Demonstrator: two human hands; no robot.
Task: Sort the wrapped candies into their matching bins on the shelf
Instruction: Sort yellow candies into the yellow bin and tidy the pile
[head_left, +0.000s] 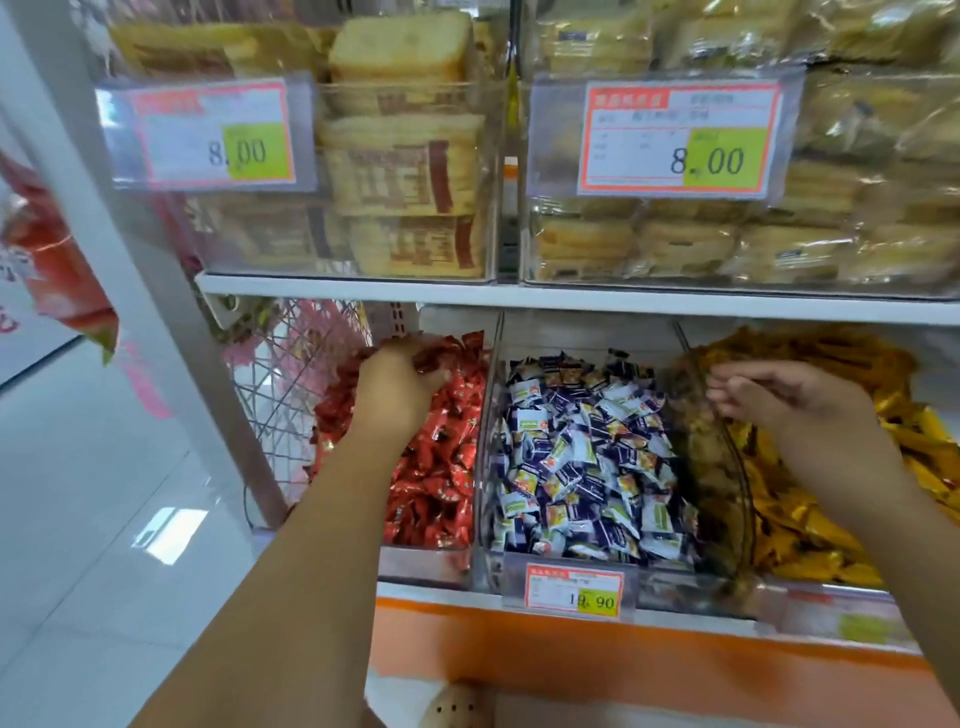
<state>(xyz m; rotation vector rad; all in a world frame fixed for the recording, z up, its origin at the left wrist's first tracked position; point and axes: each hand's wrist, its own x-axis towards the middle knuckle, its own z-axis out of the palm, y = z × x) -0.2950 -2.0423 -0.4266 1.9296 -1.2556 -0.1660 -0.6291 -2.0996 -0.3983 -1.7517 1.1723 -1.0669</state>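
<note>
The left hand (400, 382) sits in the red-candy bin (415, 558), left of the purple-and-white bin (485, 467), fingers curled on red-wrapped candies (441, 467). The right hand (779, 397) hovers at the rim of the gold-candy bin (737, 499), right of that landmark, fingers loosely bent and empty. To do this step well, the left hand should check wrapper colour before release and drop only red pieces here. Counts: three candy bins, two hands, one price tag (574, 592) below the landmark bin, two tags above it. Candies are too many to count.
</note>
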